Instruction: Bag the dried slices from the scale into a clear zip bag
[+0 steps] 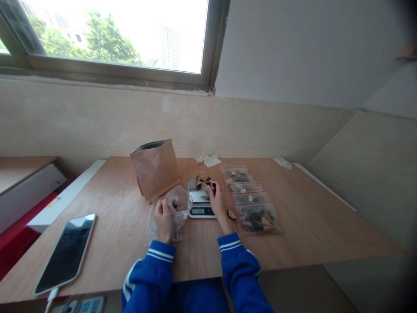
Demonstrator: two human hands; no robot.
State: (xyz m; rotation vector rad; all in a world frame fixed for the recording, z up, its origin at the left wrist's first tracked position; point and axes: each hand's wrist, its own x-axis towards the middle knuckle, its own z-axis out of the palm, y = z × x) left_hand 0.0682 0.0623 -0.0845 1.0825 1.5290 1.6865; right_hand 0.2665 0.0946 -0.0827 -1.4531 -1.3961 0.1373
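Observation:
My left hand (pixel 163 219) is closed on a clear zip bag (pixel 182 201) whose mouth opens toward the scale; a small dark piece shows inside. More clear plastic lies flat beneath this hand. My right hand (pixel 218 203) pinches some dried brown slices (pixel 204 180) above the metal plate of a small digital scale (pixel 203 196). From this angle I cannot tell whether the slices touch the plate. A single dried slice (pixel 231 214) lies on the table beside my right wrist.
Several filled zip bags (pixel 259 219) lie in a row on the right. An open brown paper pouch (pixel 155 169) stands behind my left hand. To the left lies a phone (pixel 67 252) with a white cable. Paper scraps (pixel 212 160) rest near the wall.

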